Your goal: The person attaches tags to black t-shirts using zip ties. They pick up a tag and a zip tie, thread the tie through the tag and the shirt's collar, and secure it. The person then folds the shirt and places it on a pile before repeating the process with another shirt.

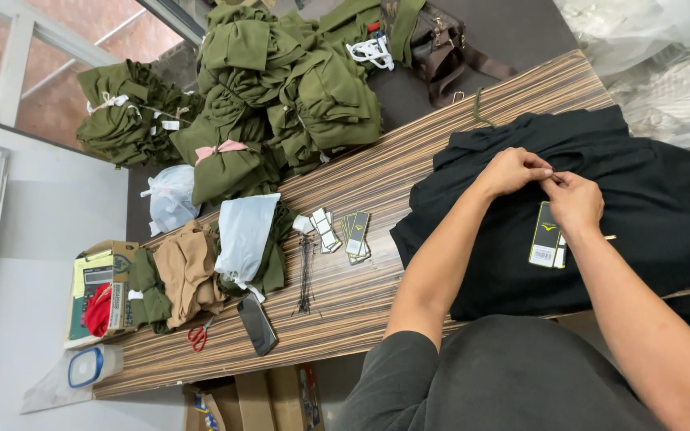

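A black garment (648, 199) lies spread on the striped wooden table (377, 303). My left hand (513, 169) and my right hand (575, 199) meet fingertip to fingertip over its upper part. The left pinches the cloth. The right pinches something thin at the same spot, too small to make out clearly. A black hang tag with a yellow mark (546, 235) lies on the garment just under my right wrist.
Spare hang tags (356, 234), a bundle of thin black ties (305, 275), a phone (256, 323) and red-handled scissors (198, 337) lie to the left. Olive green folded garments (297, 96) are piled beyond, with tan cloth (185, 271), a pale bag (243, 235) and a cardboard box (101, 291).
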